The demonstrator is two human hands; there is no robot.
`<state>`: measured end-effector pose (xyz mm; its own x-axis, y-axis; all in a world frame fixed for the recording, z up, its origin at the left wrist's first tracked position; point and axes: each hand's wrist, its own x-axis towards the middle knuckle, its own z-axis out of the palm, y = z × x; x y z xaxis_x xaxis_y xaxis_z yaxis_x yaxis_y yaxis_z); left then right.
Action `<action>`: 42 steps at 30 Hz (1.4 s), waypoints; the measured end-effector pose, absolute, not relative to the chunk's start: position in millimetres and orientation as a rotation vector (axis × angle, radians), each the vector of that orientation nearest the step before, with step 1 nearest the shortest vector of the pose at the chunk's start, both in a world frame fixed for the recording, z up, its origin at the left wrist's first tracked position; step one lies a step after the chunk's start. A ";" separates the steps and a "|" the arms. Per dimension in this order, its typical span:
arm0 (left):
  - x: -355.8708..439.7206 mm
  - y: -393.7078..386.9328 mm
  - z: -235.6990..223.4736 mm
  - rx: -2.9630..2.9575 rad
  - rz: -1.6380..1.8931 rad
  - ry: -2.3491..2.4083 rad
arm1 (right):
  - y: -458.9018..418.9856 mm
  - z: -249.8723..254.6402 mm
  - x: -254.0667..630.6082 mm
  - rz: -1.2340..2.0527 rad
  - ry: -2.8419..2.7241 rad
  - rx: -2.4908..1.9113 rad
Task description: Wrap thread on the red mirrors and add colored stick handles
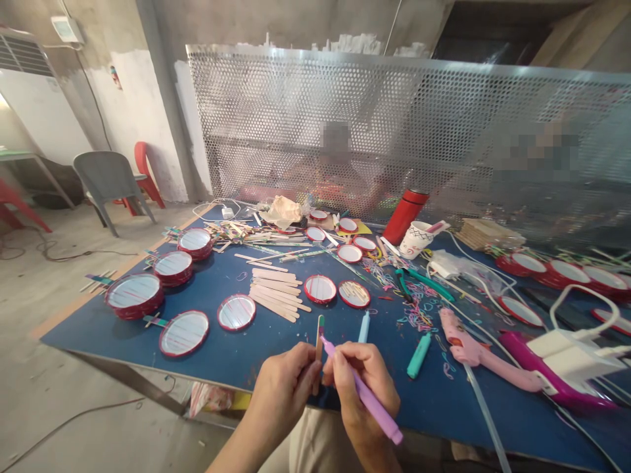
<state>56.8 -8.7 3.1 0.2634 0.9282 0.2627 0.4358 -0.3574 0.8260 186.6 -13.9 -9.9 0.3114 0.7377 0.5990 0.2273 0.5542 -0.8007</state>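
My left hand (292, 374) is closed round the lower part of a wooden craft stick (320, 338), held upright near the table's front edge. Green and purple colour shows on the stick's upper end. In my right hand (365, 381) is a purple marker (374, 407), its tip touching the coloured end of the stick. A light blue marker (364, 327) lies just beyond my right hand, and a teal marker (419, 356) rests to its right. Plain craft sticks (279, 292) are spread beyond my hands. Near them lie round red-rimmed discs (236, 311), one carrying small sticks.
Stacked red-rimmed discs (134, 294) stand at the left. On the right are a pink glue gun (466, 341), a white charger (566, 355), teal-handled pliers (428, 282) and scattered rubber bands (419, 309). A red bottle (405, 217) and paper cup (415, 240) stand before a perforated metal panel (296, 112).
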 end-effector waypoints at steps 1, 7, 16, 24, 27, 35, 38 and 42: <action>56.8 -8.6 3.2 1.914 1.015 1.231 | -14.1 -9.2 186.6 0.434 -1.240 -0.979; 56.0 -8.4 3.4 1.948 0.995 1.239 | -17.7 0.1 189.4 0.479 -1.203 -1.024; 55.9 -9.1 1.3 1.912 0.945 1.237 | -13.9 -10.9 190.3 0.364 -1.256 -0.965; 55.6 -8.4 1.5 1.947 0.966 1.241 | -17.6 -3.4 189.9 0.432 -1.200 -0.990; 54.8 -8.4 1.4 1.943 0.966 1.232 | -19.5 -1.4 187.1 0.457 -1.177 -1.010; 53.6 -7.8 -1.1 1.949 0.938 1.217 | -16.1 -3.6 188.3 0.460 -1.202 -0.960; 53.6 -8.5 -1.5 1.949 0.954 1.206 | -16.9 -4.4 186.9 0.472 -1.183 -0.990; 53.3 -8.3 -1.8 1.958 0.963 1.213 | -14.9 -10.1 187.8 0.459 -1.212 -0.963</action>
